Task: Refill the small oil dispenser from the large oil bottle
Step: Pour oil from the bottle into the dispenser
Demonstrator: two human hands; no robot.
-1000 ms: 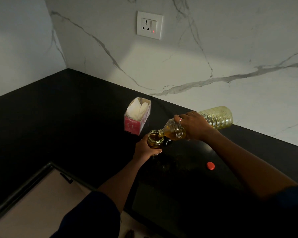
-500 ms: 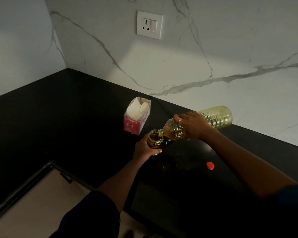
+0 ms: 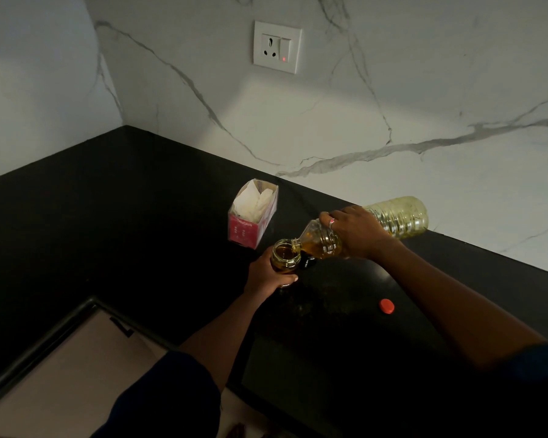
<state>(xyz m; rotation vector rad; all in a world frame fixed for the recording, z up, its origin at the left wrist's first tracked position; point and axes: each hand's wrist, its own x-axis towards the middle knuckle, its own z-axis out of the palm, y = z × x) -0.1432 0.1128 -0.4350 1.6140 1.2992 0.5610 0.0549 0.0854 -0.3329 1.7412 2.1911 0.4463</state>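
The small glass oil dispenser [image 3: 286, 256] stands on the black counter [image 3: 108, 222] with its mouth uncovered and amber oil inside. My left hand [image 3: 268, 276] grips its body from the near side. The large clear plastic oil bottle [image 3: 399, 216] lies tilted nearly flat, its neck down-left and its mouth touching the dispenser's rim. My right hand [image 3: 356, 232] wraps around the bottle's middle. Yellow oil pools at the bottle's neck end. A red bottle cap [image 3: 387, 305] lies loose on the counter to the right.
A pink open box with white paper inside [image 3: 253, 213] stands just behind the dispenser. A small dark object [image 3: 308, 262] sits under the bottle's neck. White marble wall with a socket [image 3: 277, 47] rises behind. The counter's inner edge [image 3: 86, 306] runs at lower left.
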